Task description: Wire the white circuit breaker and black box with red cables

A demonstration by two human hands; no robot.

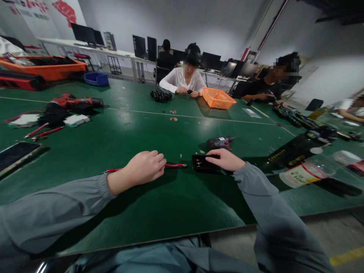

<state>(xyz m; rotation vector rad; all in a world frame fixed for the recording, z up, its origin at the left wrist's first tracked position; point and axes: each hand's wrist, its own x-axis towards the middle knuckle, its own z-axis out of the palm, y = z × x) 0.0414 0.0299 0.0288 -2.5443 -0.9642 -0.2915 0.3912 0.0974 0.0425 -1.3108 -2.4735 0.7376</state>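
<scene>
My left hand (143, 168) is closed around a red cable (174, 165) that lies along the green table (159, 204), its metal end pointing right. My right hand (224, 159) rests with bent fingers on top of a small black block (202, 163) just right of the cable's tip, holding it down. A small black and red electric screwdriver (220, 142) lies just behind my right hand. Both arms wear grey sleeves.
A red drill (75, 101), white parts and red cables lie at the left, a dark flat panel (15, 155) at the near left. An orange bin (217, 98) and black parts sit by a person opposite. Other people work at the right among cables and bagged items.
</scene>
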